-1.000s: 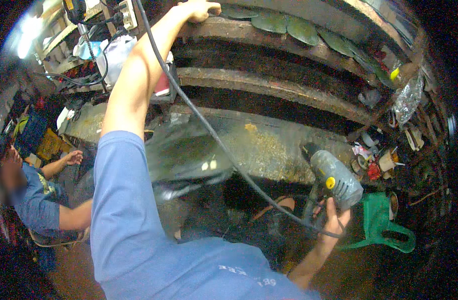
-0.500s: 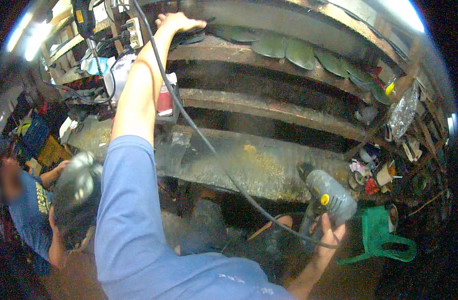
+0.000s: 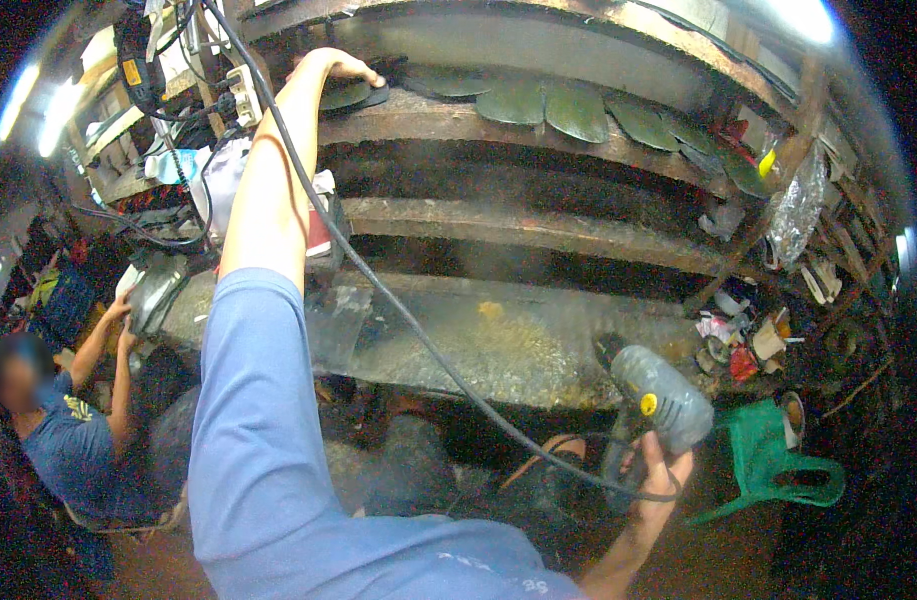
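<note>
My left arm stretches up to the top shelf. There my left hand (image 3: 336, 66) pinches the edge of a flat, rounded dark green piece (image 3: 345, 97), its thumb on top and the other fingers mostly hidden. Several similar rounded pieces (image 3: 576, 112) lie in a row along that shelf, overlapping one another. Low on the right, my right hand (image 3: 667, 466) is wrapped around the handle of a grey heat gun (image 3: 663, 398) with a yellow round mark. Its nozzle points up and left over the bench. A thick black cord (image 3: 404, 312) hangs diagonally across the view in front of me.
A worn bench (image 3: 469, 335) runs below the wooden shelves. At left, a co-worker in blue (image 3: 79, 440) holds dark, shiny flat things (image 3: 157, 290). A green plastic chair (image 3: 764, 460) stands right. Clutter (image 3: 744, 345) sits at the bench's right end, and a power strip (image 3: 244, 97) hangs upper left.
My left hand has come down from spread fingers above the shelf onto the dark green piece. The heat gun has hardly moved. The co-worker's hands have lifted the flat things toward the bench.
</note>
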Action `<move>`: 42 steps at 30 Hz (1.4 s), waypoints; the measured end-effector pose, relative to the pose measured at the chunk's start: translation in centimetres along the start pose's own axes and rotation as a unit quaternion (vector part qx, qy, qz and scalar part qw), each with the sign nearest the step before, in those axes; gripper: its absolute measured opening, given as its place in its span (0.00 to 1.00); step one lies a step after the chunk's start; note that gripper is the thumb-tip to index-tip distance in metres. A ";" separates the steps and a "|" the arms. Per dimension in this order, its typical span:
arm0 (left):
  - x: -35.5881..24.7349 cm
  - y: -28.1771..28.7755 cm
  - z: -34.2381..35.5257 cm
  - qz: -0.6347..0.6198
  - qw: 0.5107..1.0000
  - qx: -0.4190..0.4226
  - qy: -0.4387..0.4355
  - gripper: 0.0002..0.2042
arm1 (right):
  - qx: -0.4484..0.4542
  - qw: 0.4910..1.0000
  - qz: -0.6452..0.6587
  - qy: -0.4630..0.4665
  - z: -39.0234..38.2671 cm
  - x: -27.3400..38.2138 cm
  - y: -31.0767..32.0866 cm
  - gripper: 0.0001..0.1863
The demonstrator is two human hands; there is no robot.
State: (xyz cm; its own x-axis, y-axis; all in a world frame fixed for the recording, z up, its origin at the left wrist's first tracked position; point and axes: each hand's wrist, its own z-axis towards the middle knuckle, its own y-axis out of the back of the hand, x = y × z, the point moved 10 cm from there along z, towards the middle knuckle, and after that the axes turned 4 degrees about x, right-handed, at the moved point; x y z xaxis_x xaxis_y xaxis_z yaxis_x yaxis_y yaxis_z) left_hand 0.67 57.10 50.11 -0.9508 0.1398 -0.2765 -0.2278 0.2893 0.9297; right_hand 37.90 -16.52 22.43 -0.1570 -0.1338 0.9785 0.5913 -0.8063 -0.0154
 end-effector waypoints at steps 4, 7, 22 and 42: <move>-1.2 -0.6 2.9 -0.016 0.999 -0.038 -0.022 0.62 | 0.010 1.000 0.003 0.000 0.5 -0.7 0.2 0.23; -2.9 0.0 4.7 0.090 0.993 -0.033 -0.063 0.52 | 0.011 1.000 0.008 -0.003 1.0 -1.3 0.8 0.23; 0.4 0.1 -4.7 0.053 0.991 -0.116 -0.029 0.63 | 0.024 0.998 0.047 -0.027 0.5 -0.3 0.4 0.21; -0.4 2.8 -7.3 -0.543 0.793 -0.201 -0.190 0.15 | 0.026 1.000 0.014 -0.001 0.8 -0.3 2.2 0.22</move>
State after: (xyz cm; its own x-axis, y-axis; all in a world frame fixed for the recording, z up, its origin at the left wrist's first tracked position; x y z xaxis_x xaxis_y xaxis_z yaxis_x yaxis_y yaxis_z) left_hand -1.09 50.95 54.57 -0.0325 0.3129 -0.9492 -0.9900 0.1201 0.0735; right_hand 39.90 -17.77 22.24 -0.1386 -0.1548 0.9782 0.6364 -0.7707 -0.0318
